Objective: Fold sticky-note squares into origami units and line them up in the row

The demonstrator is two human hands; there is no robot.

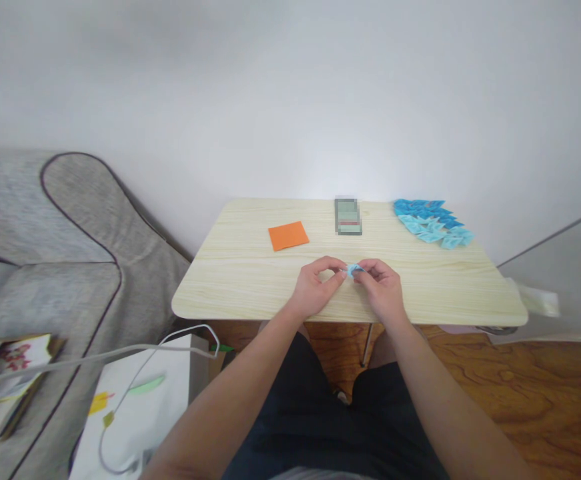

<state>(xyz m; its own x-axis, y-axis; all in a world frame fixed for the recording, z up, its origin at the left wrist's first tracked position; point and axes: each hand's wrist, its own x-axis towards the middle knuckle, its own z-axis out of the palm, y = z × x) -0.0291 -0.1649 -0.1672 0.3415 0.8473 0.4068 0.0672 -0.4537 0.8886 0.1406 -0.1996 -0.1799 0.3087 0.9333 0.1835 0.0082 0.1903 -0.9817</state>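
Observation:
A small light-blue folded paper piece (353, 270) is pinched between my two hands, just above the front half of the table. My left hand (319, 287) grips its left end between thumb and forefinger. On the other side, my right hand (381, 287) closes thumb and fingers on its right end. The fingertips cover much of the paper, so its exact fold is hard to make out. To the right at the back lie several folded paper pieces, darker blue ones (420, 208) behind and light-blue ones (423, 229) in front.
An orange paper square (289, 236) lies left of centre on the pale wooden table (240, 287). A blurred-out dark-edged rectangular object (348, 217) lies near the wall. At left stand a grey sofa (70, 280) and a white cabinet (145, 393), with a white cable (145, 347) above it.

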